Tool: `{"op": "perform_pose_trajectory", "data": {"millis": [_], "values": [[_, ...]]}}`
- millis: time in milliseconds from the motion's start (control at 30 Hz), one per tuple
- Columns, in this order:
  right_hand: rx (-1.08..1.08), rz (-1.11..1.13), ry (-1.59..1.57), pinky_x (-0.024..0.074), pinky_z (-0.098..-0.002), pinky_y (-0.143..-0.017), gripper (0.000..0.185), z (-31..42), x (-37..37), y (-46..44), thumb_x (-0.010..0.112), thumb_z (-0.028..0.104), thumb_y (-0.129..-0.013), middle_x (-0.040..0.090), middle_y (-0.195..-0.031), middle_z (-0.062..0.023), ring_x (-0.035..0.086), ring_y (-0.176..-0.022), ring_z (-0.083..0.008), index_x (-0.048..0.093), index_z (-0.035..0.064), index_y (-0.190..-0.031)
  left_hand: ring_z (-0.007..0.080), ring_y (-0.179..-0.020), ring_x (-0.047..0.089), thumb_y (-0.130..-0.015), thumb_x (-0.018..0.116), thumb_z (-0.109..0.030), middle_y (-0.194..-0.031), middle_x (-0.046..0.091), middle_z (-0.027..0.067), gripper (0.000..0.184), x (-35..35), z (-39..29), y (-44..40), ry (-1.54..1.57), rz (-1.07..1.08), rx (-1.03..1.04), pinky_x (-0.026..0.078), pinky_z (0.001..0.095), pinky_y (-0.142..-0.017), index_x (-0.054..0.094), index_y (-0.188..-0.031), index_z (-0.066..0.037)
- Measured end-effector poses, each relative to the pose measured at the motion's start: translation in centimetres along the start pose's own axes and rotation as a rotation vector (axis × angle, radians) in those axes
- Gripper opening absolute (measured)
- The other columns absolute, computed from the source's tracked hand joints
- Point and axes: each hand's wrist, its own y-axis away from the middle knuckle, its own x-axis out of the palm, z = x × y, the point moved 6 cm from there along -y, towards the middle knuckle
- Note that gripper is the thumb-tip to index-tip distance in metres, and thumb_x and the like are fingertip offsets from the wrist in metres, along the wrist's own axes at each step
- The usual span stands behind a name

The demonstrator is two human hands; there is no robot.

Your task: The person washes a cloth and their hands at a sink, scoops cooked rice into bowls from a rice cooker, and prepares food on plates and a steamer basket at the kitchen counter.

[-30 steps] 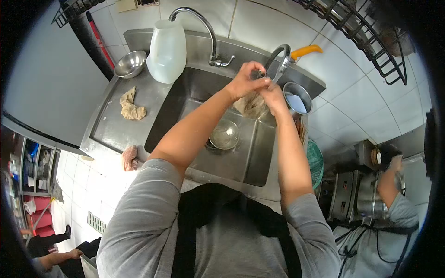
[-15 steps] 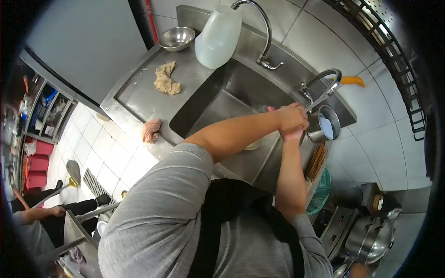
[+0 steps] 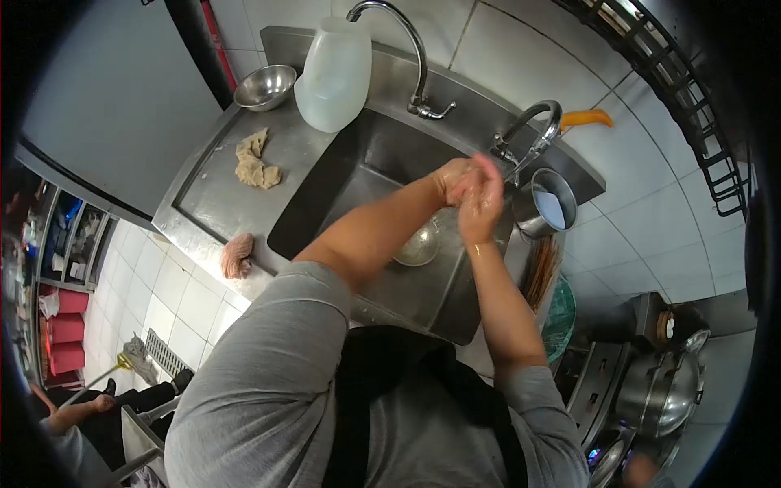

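Left hand (image 3: 457,180) and right hand (image 3: 482,205) touching, over sink (image 3: 325,195), near the running tap (image 3: 556,120) at its rear right. Hands overlap; can't tell finger opening on either. Metal cup (image 3: 527,215) beside tap: pale blue piece (image 3: 550,210) inside. Sink: round dish (image 3: 418,247) on floor. Translucent jug (image 3: 333,81) on ledge, contents unclear.

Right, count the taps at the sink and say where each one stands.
2. One tap stands just right of the white jug; the second tap is farther right, beside the metal pot. None seems hidden.
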Motion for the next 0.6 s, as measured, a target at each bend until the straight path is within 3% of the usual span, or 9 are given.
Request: {"op": "perform_pose_trajectory", "data": {"millis": [167,267,300,333,367,400,500,567,600], "values": [[-0.364,0.497,0.055,0.0431,-0.0359,-0.066,0.015,3.6,1.6,2.4,0.059,0.010,-0.078,0.056,-0.075,-0.0084,0.053,-0.068,-0.0238,0.058,0.0049,-0.092,0.0113,-0.077,0.056,-0.085,0.060,-0.027,-0.084,0.058,-0.0004,0.028,3.8,0.8,1.2,0.560,-0.001,-0.885,0.048,0.0295,-0.068,0.053,-0.106,-0.010],[-0.516,0.766,0.140,0.0427,-0.0359,-0.064,0.006,2.5,3.5,5.9,0.056,0.013,-0.080,0.056,-0.067,-0.0081,0.055,-0.071,-0.0239,0.059,0.0085,-0.081,0.0150,-0.078,0.053,-0.080,0.061,-0.020,-0.085,0.058,0.0032,0.027,4.1,0.5,2.6,-0.169,0.173,-0.982,0.045,0.0317,-0.069,0.054,-0.104,-0.011],[-0.361,0.885,0.189,0.0428,-0.0369,-0.064,0.008,1.6,4.1,7.0,0.056,0.015,-0.081,0.057,-0.068,-0.0080,0.055,-0.072,-0.0247,0.059,0.0088,-0.084,0.0158,-0.078,0.053,-0.079,0.060,-0.018,-0.085,0.058,0.0040,0.026,4.5,-0.9,3.1,-0.450,0.214,-0.998,0.044,0.0320,-0.070,0.054,-0.104,-0.012],[-0.208,1.003,0.233,0.0430,-0.0379,-0.064,0.010,0.7,4.7,8.4,0.055,0.017,-0.082,0.058,-0.070,-0.0079,0.056,-0.072,-0.0255,0.059,0.0092,-0.087,0.0174,-0.073,0.053,-0.088,0.050,-0.022,-0.077,0.055,0.0052,0.024,5.0,-1.1,4.1,-0.544,0.314,-1.045,0.044,0.0367,-0.068,0.048,-0.108,-0.009],[-0.059,1.126,0.272,0.0431,-0.0389,-0.064,0.013,-0.1,5.5,9.9,0.054,0.019,-0.083,0.059,-0.072,-0.0079,0.056,-0.073,-0.0262,0.060,0.0096,-0.089,0.0209,-0.081,0.054,-0.088,0.048,-0.022,-0.083,0.057,0.0086,0.025,5.2,0.6,5.1,-0.681,0.381,-1.026,0.043,0.0389,-0.072,0.048,-0.110,-0.009],[-0.503,0.932,0.342,0.0425,-0.0418,-0.072,0.021,1.5,6.2,10.8,0.049,0.024,-0.088,0.062,-0.090,-0.0092,0.056,-0.084,-0.0269,0.057,0.0078,-0.099,0.0243,-0.089,0.056,-0.089,0.046,-0.022,-0.089,0.059,0.0120,0.027,5.3,2.3,6.4,-0.817,0.440,-1.011,0.043,0.0410,-0.077,0.048,-0.111,-0.008],[-0.416,1.021,0.248,0.0374,-0.0389,-0.091,0.034,-0.8,9.6,15.8,0.059,0.015,-0.079,0.054,-0.111,-0.0100,0.050,-0.106,-0.0250,0.053,0.0080,-0.112,0.0302,-0.111,0.049,-0.094,0.029,-0.038,-0.117,0.053,0.0172,0.047,6.5,-2.3,10.3,-0.780,0.065,-1.172,0.037,0.0449,-0.093,0.054,-0.114,-0.004],[-0.121,1.095,-0.015,0.0336,-0.0400,-0.096,0.022,-2.5,11.7,19.0,0.050,0.020,-0.087,0.053,-0.113,-0.0104,0.047,-0.110,-0.0255,0.054,0.0090,-0.105,0.0314,-0.116,0.047,-0.094,0.020,-0.047,-0.125,0.049,0.0182,0.061,7.3,-3.6,13.2,-0.743,-0.082,-1.319,0.034,0.0454,-0.097,0.056,-0.113,-0.002],[-0.116,1.087,-0.026,0.0334,-0.0399,-0.096,0.021,-1.6,12.5,19.2,0.051,0.019,-0.086,0.054,-0.112,-0.0102,0.047,-0.111,-0.0256,0.054,0.0090,-0.104,0.0317,-0.115,0.047,-0.093,0.017,-0.049,-0.125,0.049,0.0185,0.065,7.2,-1.5,14.9,-0.792,-0.126,-1.363,0.034,0.0453,-0.097,0.057,-0.113,-0.001]]}}
